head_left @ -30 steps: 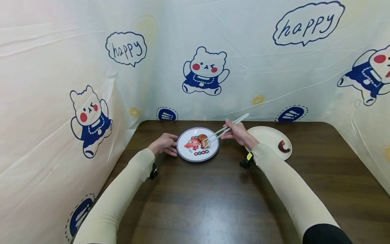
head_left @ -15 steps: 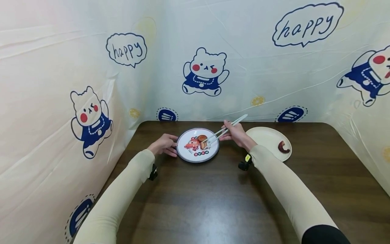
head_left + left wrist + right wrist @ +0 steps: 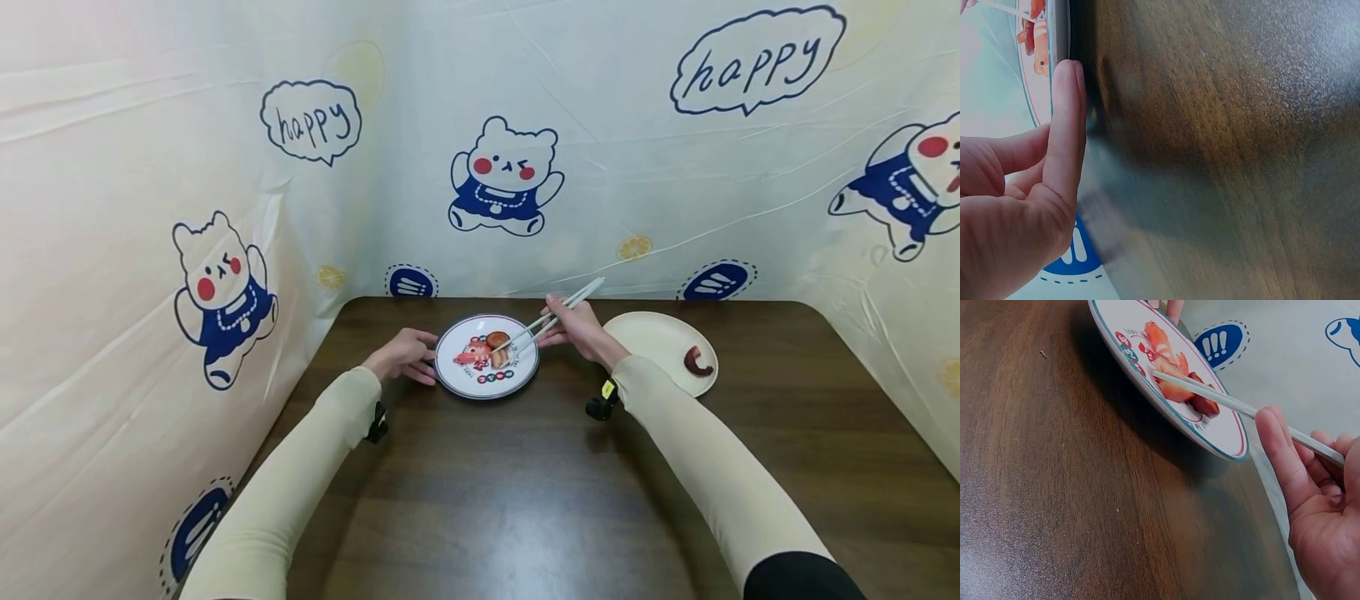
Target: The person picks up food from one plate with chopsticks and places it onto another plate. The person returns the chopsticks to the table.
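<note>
My left hand (image 3: 405, 356) is at the left rim of a white plate (image 3: 459, 335) with a dark rim. Its thumb (image 3: 1066, 125) lies straight along the plate's edge. In my right hand (image 3: 577, 327), fingers and thumb hold a pair of pale chopsticks (image 3: 588, 289) that slant down over the plate. Their tips are at a tan piece of food (image 3: 1175, 392). Close by on the plate are a red-orange, shrimp-like piece (image 3: 472, 354) and a round brown piece (image 3: 497, 339).
To the right, partly behind the right sleeve, is a cream plate (image 3: 645, 327) bearing a dark red, curved piece (image 3: 697, 363). Both plates are near the far edge of the brown wooden table (image 3: 480, 475). A printed curtain (image 3: 600, 192) rises behind it.
My right hand and the chopsticks have shifted slightly left. The tan piece has moved a little left with the tips. The left hand stays at the plate's rim.
</note>
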Available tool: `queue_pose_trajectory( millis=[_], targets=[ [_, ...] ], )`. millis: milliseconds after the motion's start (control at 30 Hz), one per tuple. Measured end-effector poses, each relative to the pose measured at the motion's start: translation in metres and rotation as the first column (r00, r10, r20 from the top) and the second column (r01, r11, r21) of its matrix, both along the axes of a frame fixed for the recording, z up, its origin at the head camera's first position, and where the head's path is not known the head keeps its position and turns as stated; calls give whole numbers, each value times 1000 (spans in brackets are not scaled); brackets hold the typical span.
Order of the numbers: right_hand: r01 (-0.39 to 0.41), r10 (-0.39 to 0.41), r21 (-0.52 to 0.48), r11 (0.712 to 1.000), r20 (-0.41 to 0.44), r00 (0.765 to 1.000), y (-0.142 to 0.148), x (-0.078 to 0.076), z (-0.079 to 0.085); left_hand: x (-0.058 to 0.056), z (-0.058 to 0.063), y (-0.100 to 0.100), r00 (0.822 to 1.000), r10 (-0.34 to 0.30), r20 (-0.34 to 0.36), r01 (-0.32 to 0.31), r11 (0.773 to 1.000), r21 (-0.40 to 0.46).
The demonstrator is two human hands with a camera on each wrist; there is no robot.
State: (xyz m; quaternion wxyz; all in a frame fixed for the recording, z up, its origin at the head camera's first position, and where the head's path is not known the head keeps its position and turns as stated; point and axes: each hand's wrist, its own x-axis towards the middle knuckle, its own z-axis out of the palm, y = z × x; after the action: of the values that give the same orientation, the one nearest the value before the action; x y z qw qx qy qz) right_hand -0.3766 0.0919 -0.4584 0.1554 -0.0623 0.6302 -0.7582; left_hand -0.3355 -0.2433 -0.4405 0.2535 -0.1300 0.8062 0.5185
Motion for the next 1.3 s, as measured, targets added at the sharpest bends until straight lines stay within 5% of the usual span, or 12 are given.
queue_pose_trajectory(
  millis=[633, 1300],
  targets=[
    [-56, 56, 42, 998, -2, 998, 1, 1, 5, 0, 2, 1, 1000, 3, 10, -3, 1000, -9],
    [-83, 83, -21, 996, -7, 997, 9, 4, 17, -1, -1, 0, 1000, 2, 1, -2, 1000, -9]
  ],
)
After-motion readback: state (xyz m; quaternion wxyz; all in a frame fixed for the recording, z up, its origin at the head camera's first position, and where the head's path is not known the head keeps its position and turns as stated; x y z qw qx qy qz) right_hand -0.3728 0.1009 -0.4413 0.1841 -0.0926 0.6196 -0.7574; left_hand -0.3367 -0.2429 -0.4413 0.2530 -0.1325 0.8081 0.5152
